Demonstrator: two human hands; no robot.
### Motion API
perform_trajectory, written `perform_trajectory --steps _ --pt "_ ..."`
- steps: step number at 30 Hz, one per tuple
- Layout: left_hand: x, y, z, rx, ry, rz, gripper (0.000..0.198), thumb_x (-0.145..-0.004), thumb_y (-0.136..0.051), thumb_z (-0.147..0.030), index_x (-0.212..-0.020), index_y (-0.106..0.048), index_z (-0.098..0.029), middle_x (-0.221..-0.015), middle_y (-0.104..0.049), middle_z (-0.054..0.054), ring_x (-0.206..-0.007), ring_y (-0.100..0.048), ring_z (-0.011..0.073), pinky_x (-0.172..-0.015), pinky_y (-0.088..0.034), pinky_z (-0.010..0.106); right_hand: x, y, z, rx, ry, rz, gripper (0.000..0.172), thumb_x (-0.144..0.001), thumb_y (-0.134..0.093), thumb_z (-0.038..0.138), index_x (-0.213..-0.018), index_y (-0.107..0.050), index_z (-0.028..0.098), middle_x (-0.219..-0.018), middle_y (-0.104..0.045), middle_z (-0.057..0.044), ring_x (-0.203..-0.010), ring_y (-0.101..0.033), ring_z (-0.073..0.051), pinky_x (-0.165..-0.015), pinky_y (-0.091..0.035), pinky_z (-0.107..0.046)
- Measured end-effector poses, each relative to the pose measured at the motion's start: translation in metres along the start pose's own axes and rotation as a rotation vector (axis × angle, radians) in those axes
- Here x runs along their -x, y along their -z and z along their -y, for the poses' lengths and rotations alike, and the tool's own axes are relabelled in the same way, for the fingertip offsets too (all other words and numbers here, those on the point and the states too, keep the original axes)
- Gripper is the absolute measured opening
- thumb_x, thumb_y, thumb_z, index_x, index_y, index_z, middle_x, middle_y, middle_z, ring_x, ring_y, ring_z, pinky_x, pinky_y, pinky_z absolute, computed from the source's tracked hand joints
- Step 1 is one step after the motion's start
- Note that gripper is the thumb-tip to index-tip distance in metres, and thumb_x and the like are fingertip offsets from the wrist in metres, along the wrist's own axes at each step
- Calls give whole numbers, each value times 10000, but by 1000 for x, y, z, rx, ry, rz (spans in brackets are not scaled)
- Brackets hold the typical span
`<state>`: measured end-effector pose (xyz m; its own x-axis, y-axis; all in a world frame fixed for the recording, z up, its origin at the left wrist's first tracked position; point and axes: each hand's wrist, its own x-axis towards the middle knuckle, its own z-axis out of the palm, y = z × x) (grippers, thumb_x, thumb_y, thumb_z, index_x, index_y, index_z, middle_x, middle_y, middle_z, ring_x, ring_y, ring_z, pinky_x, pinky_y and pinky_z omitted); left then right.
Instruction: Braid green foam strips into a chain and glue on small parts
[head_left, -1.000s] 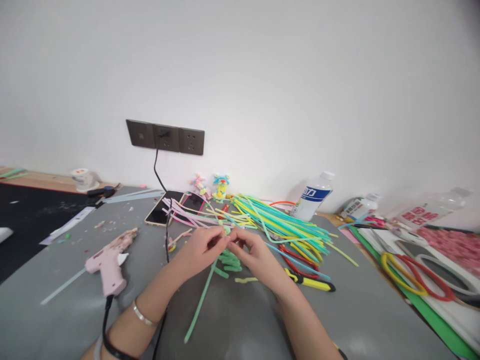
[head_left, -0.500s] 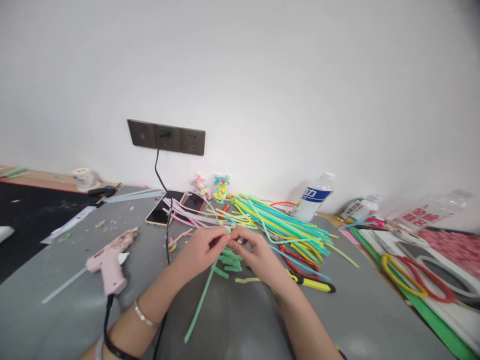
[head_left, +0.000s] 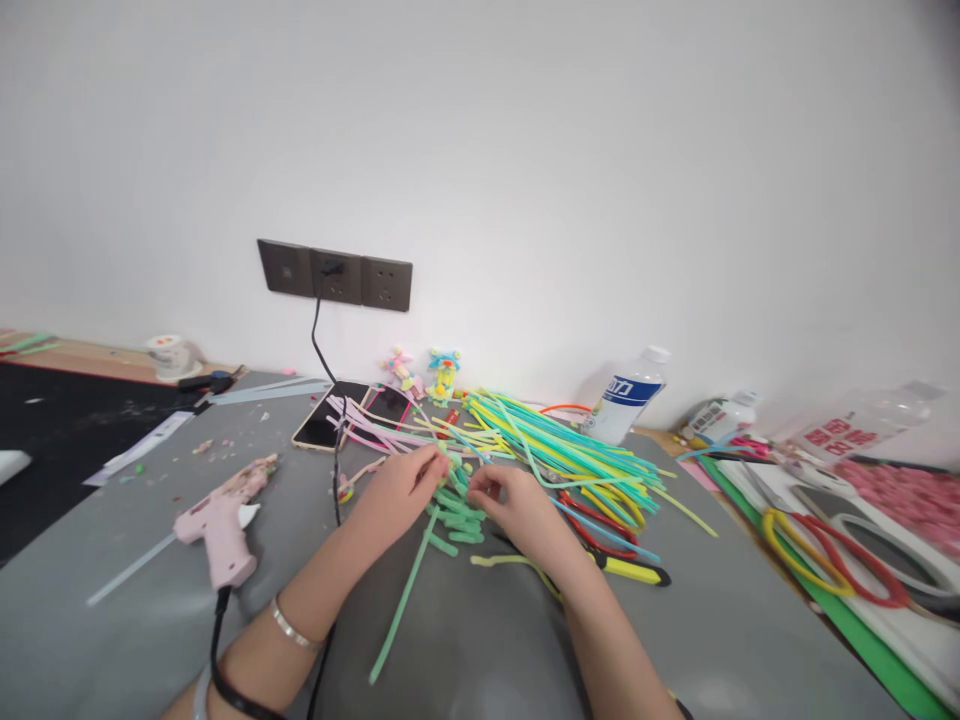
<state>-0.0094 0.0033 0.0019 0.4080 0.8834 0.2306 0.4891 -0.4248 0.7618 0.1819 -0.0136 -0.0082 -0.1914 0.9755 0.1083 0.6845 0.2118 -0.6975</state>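
Observation:
My left hand (head_left: 409, 487) is closed in a pinch, with a small pale green piece of pipe cleaner (head_left: 444, 468) at its fingertips. To its right, my right hand (head_left: 516, 500) has thumb and fingers curled together; anything between them is too small to tell. Short cut green pipe cleaner pieces (head_left: 459, 520) lie in a pile between and below the hands. From that pile a long green pipe cleaner (head_left: 405, 595) runs toward me on the table. A pale yellow-green stem (head_left: 501, 560) lies under my right wrist.
Left is a pink hot glue gun (head_left: 221, 525) with its black cord. Phones (head_left: 322, 425), pipe cleaner bundles (head_left: 570, 450) and two small pipe cleaner figures (head_left: 443, 375) lie behind. A bottle (head_left: 624, 395), red-handled tool (head_left: 600, 530), yellow cutter (head_left: 634, 570) and scissors (head_left: 806, 550) are right.
My hands, together at the fingertips before, have come apart. The right hand has moved a little right and down, and the left slightly left. More of the green pile shows between them.

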Motion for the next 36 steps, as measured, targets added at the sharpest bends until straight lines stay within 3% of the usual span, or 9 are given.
perform_trajectory --steps 5,10,15,21,27,32,36 --pt "1 0 1 4 63 -41 413 -965 -360 -393 -647 -541 -199 -465 -475 -32 -477 -470 154 -539 -293 258 1 -1 0 78 2 8 103 -789 -619 203 -723 -697 191 -679 -674 -20 -648 -585 -181 -645 -402 -285" --pt "1 2 -3 -166 100 23 551 -946 -377 -482 -498 -514 -192 -377 -443 -12 -429 -451 148 -521 -265 268 -1 -3 -3 92 -22 1 81 -750 -653 202 -721 -728 194 -725 -723 -46 -686 -623 -201 -662 -422 -293" --pt "2 -1 1 -381 106 74 527 -904 -440 -508 -499 -548 -190 -459 -534 16 -480 -484 155 -525 -229 273 -1 -3 -2 118 -65 -8 61 -728 -680 215 -711 -738 208 -739 -732 -40 -701 -628 -205 -673 -420 -291" --pt "1 -2 5 -427 189 176 379 -747 -632 -556 -598 -646 -207 -623 -684 16 -618 -608 182 -574 -299 258 -1 -5 -6 125 -71 -26 70 -742 -667 215 -739 -737 214 -784 -741 -41 -731 -633 -215 -703 -428 -305" --pt "2 -1 9 -268 241 296 256 -709 -695 -438 -613 -639 -207 -506 -650 -19 -537 -600 164 -526 -322 234 -3 -3 -9 42 -15 -130 167 -818 -569 266 -748 -708 206 -740 -726 -45 -683 -618 -212 -677 -430 -308" --pt "3 0 12 23 213 342 358 -749 -659 -487 -568 -594 -185 -460 -593 -22 -461 -524 139 -475 -322 225 -3 1 -3 -37 16 -228 220 -853 -539 320 -743 -678 191 -725 -709 -57 -668 -606 -215 -661 -429 -311" --pt "1 3 7 320 189 283 400 -807 -615 -499 -585 -539 -175 -440 -523 -46 -408 -441 93 -448 -315 207 -3 4 1 -100 55 -248 223 -873 -535 323 -791 -683 177 -751 -701 -67 -704 -612 -221 -670 -438 -313"
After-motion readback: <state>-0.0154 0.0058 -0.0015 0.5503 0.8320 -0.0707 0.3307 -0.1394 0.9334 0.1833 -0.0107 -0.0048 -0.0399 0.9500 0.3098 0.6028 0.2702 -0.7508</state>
